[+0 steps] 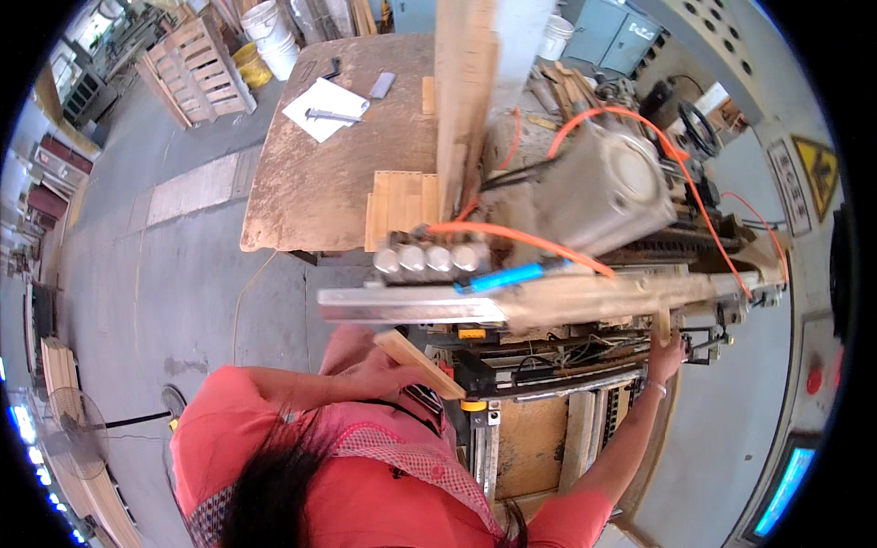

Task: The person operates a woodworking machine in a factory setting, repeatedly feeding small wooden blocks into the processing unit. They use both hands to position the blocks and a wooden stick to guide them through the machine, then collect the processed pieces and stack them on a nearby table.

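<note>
A: Starting at the left, the left hand point(379, 370) is drawn in close to the chest, fingers wrapped shut around a short wooden block point(422, 363). It sits at a slant, one end poking up and left of the hand, the other running down to the right.

B: How would you say that piece handles?

A: Light and stiff, I'd judge. Pale, squared-off softwood, dry and not slippery, nothing fragile about it. One hand carries it with no strain. Best hold is around the middle across the narrow faces, much as it's held now, keeping clear of the cut ends where splinters would be.

B: And above the hand?

A: A long machine beam point(548, 301) crosses the view, dusty with sawdust, with a blue tube point(502, 277) and an orange hose point(521, 237) along it. Behind that, the wooden tabletop point(320, 173) carries a sheet of paper point(325, 108) and a stack of pale boards point(402, 203) at its near edge.

B: Moving right?

A: The right hand point(665, 356) is stretched up and out, reaching the underside of the beam. It's closed on a small upright wooden piece point(661, 324) that hangs just under the beam. How tightly, I cannot tell; the fingers are small in this view.

B: So the hands are well apart.

A: Well apart: left tucked in, clamped on the block, right extended at the machine. That little upright piece looks just as light and rigid; pinching it from the sides would do.
</note>
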A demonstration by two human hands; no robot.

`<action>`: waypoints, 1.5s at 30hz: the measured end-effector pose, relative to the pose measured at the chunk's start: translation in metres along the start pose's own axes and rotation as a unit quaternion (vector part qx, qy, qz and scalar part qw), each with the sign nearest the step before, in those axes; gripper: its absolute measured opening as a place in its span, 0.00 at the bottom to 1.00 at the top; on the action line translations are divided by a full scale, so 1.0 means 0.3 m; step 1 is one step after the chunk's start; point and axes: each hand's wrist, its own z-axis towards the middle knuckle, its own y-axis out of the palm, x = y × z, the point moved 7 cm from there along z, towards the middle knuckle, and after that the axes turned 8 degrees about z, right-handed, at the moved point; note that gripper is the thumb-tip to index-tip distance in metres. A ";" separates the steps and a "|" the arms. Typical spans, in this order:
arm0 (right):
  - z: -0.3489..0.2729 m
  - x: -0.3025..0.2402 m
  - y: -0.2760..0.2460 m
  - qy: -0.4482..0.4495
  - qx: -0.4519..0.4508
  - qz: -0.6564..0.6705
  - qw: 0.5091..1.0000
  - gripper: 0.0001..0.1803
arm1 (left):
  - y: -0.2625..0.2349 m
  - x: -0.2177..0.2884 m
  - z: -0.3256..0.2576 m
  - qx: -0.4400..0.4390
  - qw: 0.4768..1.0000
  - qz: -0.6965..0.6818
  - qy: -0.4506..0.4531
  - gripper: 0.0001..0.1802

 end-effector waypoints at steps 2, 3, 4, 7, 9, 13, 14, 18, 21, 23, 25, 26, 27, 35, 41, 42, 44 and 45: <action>-0.057 0.053 -0.015 0.029 0.010 0.007 0.999 0.28 | -0.203 -0.174 0.014 0.071 0.956 0.271 0.093 0.15; -0.090 0.066 -0.009 0.066 -0.012 0.020 0.998 0.29 | -0.305 -0.185 0.037 0.142 0.960 0.232 0.074 0.17; -0.119 0.045 -0.011 0.069 -0.014 0.021 0.997 0.29 | -0.414 -0.232 0.059 0.214 0.959 0.176 0.065 0.20; -0.225 0.026 -0.041 0.061 0.001 0.006 0.998 0.28 | -0.699 -0.261 0.217 0.269 0.962 -0.046 0.024 0.24; -0.296 0.067 -0.057 0.021 0.036 -0.022 0.999 0.28 | -0.886 -0.372 0.377 0.285 0.958 0.033 -0.001 0.24; -0.465 -0.027 -0.102 0.086 -0.033 -0.036 0.995 0.22 | -1.106 -0.476 0.651 0.326 0.935 0.136 0.010 0.20; -0.495 -0.098 -0.131 0.081 -0.041 0.012 0.996 0.20 | -1.168 -0.529 0.711 0.336 0.929 0.157 -0.011 0.20; -0.689 -0.053 -0.179 0.107 -0.111 0.039 0.987 0.22 | -1.209 -0.669 0.934 0.323 0.927 0.174 -0.084 0.17; -0.827 -0.027 -0.236 0.147 -0.117 0.047 0.981 0.20 | -1.178 -0.685 1.001 0.335 0.934 0.097 -0.075 0.16; -0.881 -0.045 -0.273 0.165 -0.139 0.026 0.976 0.18 | -1.185 -0.761 1.048 0.346 0.930 0.096 -0.080 0.17; -0.920 -0.045 -0.292 0.160 -0.150 0.023 0.975 0.17 | -1.213 -0.821 1.081 0.350 0.916 0.162 -0.113 0.16; -0.951 -0.044 -0.300 0.171 -0.161 0.019 0.972 0.16 | -1.199 -0.822 1.081 0.347 0.918 0.153 -0.113 0.16; -0.974 -0.043 -0.312 0.182 -0.172 0.015 0.968 0.16 | -1.188 -0.827 1.070 0.345 0.920 0.143 -0.114 0.16; -1.070 -0.016 -0.333 0.179 -0.166 0.032 0.969 0.19 | -1.188 -0.856 1.084 0.327 0.931 0.122 -0.106 0.16; -1.062 -0.089 -0.323 0.195 -0.210 0.001 0.958 0.19 | -1.207 -0.939 1.112 0.326 0.940 0.036 -0.088 0.15; -1.048 -0.112 -0.304 0.188 -0.229 -0.005 0.955 0.19 | -1.216 -0.964 1.119 0.313 0.948 0.003 -0.062 0.15; -1.050 -0.156 -0.311 0.198 -0.255 -0.028 0.946 0.19 | -1.177 -0.917 1.120 0.276 0.957 0.053 -0.076 0.15; -1.197 -0.035 -0.354 0.157 -0.245 -0.109 0.951 0.18 | -1.089 -0.840 1.133 0.227 0.958 0.140 -0.103 0.15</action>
